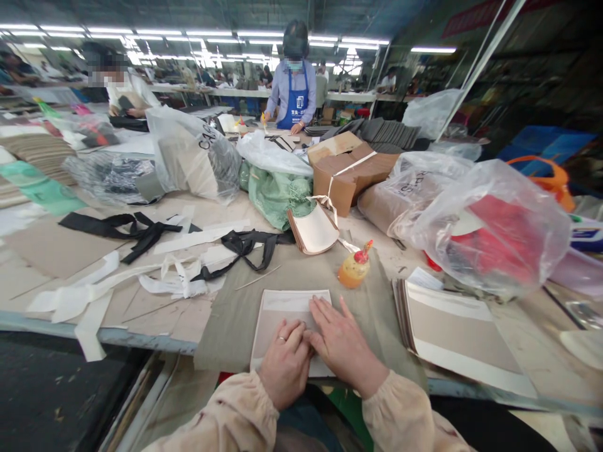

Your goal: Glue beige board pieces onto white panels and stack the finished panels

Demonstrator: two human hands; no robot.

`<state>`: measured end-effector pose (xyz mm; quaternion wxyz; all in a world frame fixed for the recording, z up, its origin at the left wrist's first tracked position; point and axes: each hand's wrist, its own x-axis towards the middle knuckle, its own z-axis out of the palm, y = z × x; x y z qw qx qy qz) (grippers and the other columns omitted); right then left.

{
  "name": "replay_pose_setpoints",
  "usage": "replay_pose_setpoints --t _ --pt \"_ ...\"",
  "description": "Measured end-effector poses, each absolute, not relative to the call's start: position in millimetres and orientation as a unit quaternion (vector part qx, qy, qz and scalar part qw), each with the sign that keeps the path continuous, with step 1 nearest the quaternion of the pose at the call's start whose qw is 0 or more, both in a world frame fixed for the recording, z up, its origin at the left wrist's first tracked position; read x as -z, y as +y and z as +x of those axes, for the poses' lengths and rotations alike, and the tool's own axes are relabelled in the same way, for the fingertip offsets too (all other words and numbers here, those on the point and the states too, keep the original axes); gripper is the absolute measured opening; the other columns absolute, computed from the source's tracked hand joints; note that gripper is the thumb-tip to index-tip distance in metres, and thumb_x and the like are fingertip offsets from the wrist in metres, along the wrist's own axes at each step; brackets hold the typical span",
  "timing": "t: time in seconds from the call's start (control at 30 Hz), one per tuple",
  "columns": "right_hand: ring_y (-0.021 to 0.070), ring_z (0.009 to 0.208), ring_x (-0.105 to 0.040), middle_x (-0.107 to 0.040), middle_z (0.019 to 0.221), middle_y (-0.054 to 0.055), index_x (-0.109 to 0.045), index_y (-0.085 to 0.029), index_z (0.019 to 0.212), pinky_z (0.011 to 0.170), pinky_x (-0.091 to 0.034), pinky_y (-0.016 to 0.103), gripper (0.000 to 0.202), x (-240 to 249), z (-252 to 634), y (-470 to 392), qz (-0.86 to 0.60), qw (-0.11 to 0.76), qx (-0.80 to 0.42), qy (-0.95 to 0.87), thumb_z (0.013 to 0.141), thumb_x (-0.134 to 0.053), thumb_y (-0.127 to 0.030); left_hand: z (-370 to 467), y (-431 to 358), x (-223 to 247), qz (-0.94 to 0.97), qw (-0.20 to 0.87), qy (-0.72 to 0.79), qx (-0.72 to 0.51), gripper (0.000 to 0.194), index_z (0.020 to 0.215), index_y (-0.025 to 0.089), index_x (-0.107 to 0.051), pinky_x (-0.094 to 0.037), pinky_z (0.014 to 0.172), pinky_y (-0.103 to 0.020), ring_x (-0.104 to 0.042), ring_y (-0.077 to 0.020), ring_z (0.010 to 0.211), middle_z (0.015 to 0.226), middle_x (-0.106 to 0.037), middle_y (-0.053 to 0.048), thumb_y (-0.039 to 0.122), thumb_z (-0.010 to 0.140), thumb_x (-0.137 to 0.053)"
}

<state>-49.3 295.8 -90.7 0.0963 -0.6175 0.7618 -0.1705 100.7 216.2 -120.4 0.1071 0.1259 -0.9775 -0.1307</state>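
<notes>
A beige rectangular panel (282,314) with a pale strip along its far end lies in front of me on a grey-green sheet (226,326). My right hand (346,345) rests on the panel's right part, fingers stretched out flat. Close beside it, my left hand (286,364) is closed over the panel, its fingers curled together. Whatever those fingers hold, if anything, is hidden. Beyond the panel, an orange squeeze bottle (354,270) with a red cap stands on the sheet. A thin stick (257,277) lies left of the bottle.
A stack of similar panels (456,320) sits to the right. Several curved pieces (315,231) lean by a cardboard box (351,169). Black strips (254,245) and white strips (179,279) lie leftward. Plastic bags (494,226) line the back. A person in a blue apron (296,103) works opposite.
</notes>
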Motion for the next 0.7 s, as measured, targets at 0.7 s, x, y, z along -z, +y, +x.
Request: replay_pose_setpoints --t 0.7 --pt "0.0216 0.128 -0.033 -0.039 0.139 0.008 -0.043 -0.015 0.132 0.110 -0.016 0.048 0.045 105.6 -55.0 291.4 -0.625 0.102 0.155 0.759 0.092 -0.039 -0.035 100.7 216.0 116.1 0.126 0.078 -0.979 0.138 0.033 0.115 0.013 -0.055 -0.030 0.105 -0.053 -0.043 -0.0266 0.120 0.119 -0.055 -0.014 0.017 0.086 -0.039"
